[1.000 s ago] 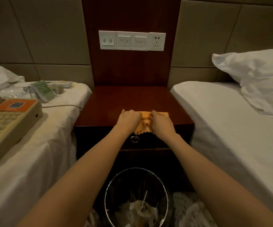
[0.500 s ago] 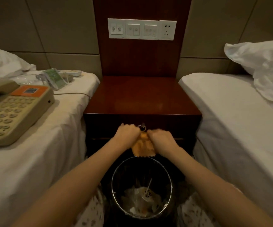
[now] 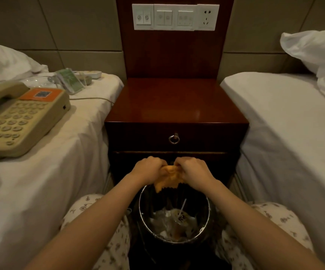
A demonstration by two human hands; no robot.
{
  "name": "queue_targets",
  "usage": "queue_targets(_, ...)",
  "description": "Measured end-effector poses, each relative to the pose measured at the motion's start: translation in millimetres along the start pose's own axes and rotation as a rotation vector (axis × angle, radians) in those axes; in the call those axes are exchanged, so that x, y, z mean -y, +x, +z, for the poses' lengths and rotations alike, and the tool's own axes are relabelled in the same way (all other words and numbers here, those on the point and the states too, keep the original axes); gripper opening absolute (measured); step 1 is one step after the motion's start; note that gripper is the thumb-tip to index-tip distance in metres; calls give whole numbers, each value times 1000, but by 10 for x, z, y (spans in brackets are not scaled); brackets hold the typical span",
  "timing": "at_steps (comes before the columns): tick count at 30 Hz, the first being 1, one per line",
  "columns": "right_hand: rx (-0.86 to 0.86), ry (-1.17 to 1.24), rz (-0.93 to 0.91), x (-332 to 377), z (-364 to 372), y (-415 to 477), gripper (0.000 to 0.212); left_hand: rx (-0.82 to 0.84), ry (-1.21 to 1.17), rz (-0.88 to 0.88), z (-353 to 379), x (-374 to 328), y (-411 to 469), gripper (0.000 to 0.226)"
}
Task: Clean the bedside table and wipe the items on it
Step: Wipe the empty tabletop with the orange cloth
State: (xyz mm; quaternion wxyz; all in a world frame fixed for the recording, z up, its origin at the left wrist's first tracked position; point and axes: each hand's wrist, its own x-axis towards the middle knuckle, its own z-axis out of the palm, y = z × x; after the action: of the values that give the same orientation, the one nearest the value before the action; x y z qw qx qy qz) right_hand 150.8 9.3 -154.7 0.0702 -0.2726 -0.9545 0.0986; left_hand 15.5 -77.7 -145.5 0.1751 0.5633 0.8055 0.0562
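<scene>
1. Left hand (image 3: 150,169) and right hand (image 3: 191,170): bare; no rings, watch or gloves visible
2. Forearms bare to the frame edge; no sleeves in view
3. Trousers (image 3: 270,217): pale cream fabric; small dark scattered floral print; loose over both knees

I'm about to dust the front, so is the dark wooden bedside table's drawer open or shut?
Shut. The drawer front sits flush under the tabletop, its metal ring pull hanging untouched.

The bedside table (image 3: 175,102) is glossy dark-red wood with a shiny metal ring pull (image 3: 174,139), the orange cloth (image 3: 167,178) looks soft and matt, the bin (image 3: 144,227) has a polished metal rim, and the telephone (image 3: 19,119) is dull beige plastic.
</scene>
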Motion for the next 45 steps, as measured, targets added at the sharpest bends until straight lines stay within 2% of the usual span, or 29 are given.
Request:
queue_targets(6,-11,-60,67,89,68,-40,24,15,111,10,16,-57,-8,25)
queue_targets(10,-156,108,90,82,94,-11,38,-73,-42,-64,-39,-22,34,16)
queue_targets(15,-308,560,194,127,107,68,42,-98,-391,-135,-111,0,23,20)
queue_targets(16,-303,668,272,122,139,103,49,-92,-500,-135,-111,-8,25,22)
queue_targets(19,-233,1072,607,90,177,165,89,-48,-829,-170,-121,-51,-3,17)
queue_targets(21,-137,1406,802,65,148,172,99,-18,-972,-197,-129,-79,-29,19)
queue_targets(22,-57,1564,832,63,124,165,94,-6,-1020,-202,-128,-88,-38,22)
queue_targets(24,88,1809,759,86,56,150,65,-3,-1052,-209,-143,-104,-56,26)
queue_targets(26,92,1942,693,109,9,153,45,-15,-1050,-223,-161,-109,-75,27)
queue_targets(33,-128,1866,707,139,21,149,42,14,-994,-252,-110,-119,-127,34)
queue_targets(38,-211,1670,710,191,47,190,46,60,-952,-259,-91,-156,-131,49)
queue_targets(42,-248,1540,572,252,-100,304,41,46,-960,-285,-258,-74,-98,58)
queue_targets(45,-248,1442,461,319,-279,465,37,-26,-1019,-312,-477,23,-62,58)
